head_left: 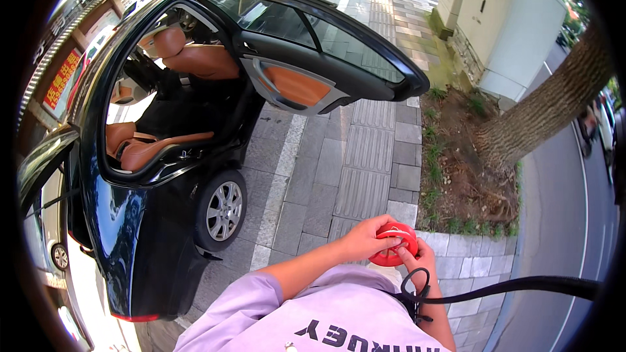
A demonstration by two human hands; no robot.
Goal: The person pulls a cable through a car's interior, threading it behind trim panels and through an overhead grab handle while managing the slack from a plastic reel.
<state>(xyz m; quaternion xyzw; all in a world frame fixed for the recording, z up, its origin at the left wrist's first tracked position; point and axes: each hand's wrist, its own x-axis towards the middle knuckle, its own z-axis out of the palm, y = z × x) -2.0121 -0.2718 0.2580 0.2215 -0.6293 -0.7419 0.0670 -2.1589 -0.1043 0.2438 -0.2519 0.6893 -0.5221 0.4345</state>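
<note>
A round red device [393, 246] sits between both hands in front of my chest. My left hand [366, 238] grips its left side with the thumb across the top. My right hand [420, 259] holds its right and lower edge. A black hose or cord [515, 285] loops near my right wrist and runs off to the right. I wear a lilac short-sleeved shirt.
A black car [140, 241] stands at the left on the paved sidewalk, its rear door [313, 58] swung open over tan leather seats [195, 58]. A tree trunk [541, 117] rises at the right from a dirt patch, with a pale utility cabinet [502, 19] behind.
</note>
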